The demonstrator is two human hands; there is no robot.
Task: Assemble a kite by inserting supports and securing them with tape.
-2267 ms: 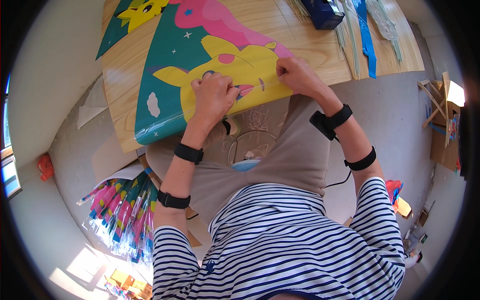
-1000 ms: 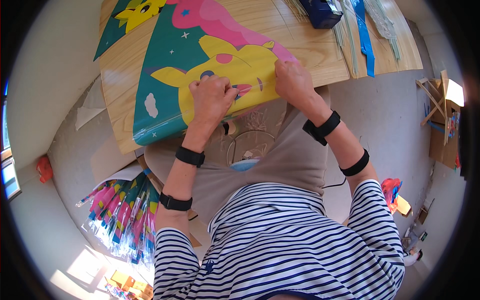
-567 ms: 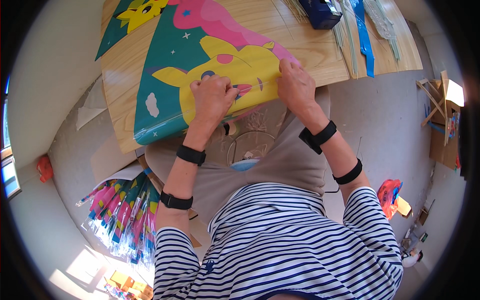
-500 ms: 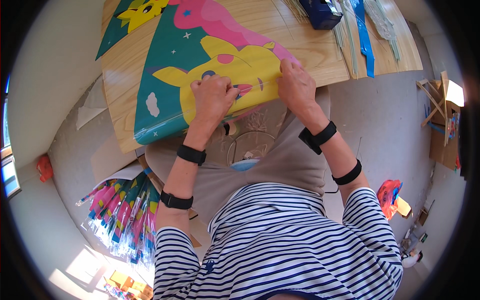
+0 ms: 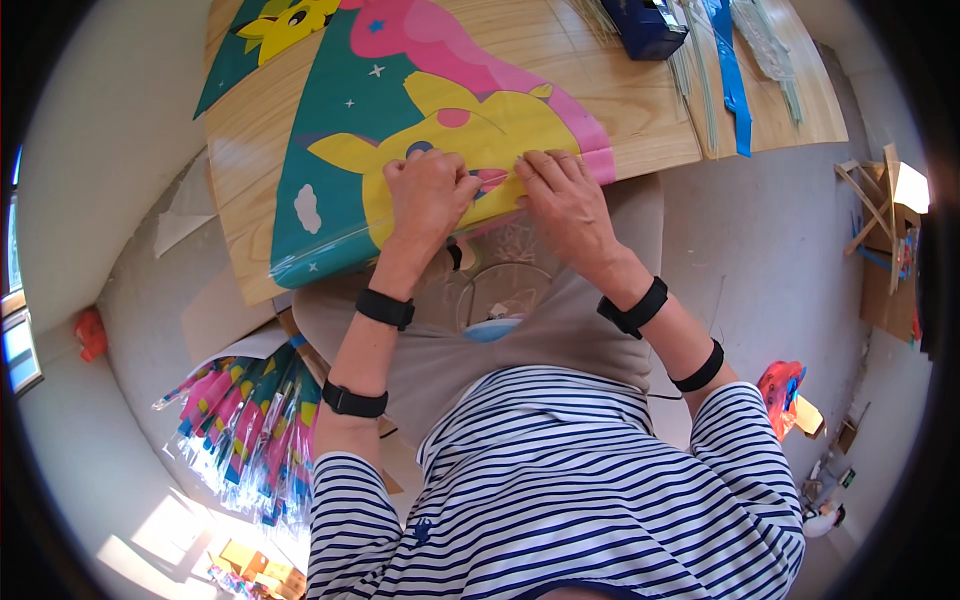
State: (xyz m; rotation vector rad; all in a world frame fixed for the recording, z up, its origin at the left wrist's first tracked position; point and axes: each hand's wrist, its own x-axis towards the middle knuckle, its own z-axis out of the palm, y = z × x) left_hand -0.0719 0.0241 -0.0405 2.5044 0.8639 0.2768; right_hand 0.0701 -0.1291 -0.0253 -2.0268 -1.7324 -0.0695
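Observation:
A printed kite sail [image 5: 440, 120] in teal, pink and yellow, with a cartoon face, lies on the wooden table and reaches over its front edge. My left hand [image 5: 430, 195] is closed in a pinch on the yellow part, beside the printed mouth. A thin shiny clear strip [image 5: 493, 182] runs from its fingertips toward the right hand; what it is exactly I cannot tell. My right hand [image 5: 572, 205] rests with its fingers stretched and side by side, pressing on the yellow area near the front edge. Its thumb is mostly hidden.
At the far right of the table [image 5: 640, 140] stand a dark blue box-shaped holder [image 5: 648, 28], thin pale rods [image 5: 705, 90] and a blue strip [image 5: 733, 90]. Another printed sail [image 5: 255, 50] lies far left. Bundled sails in clear sleeves [image 5: 250, 420] sit at lower left.
My right hand has let go of the sail's right end and moved left along the front edge, its fingers now laid flat. My left hand keeps its place.

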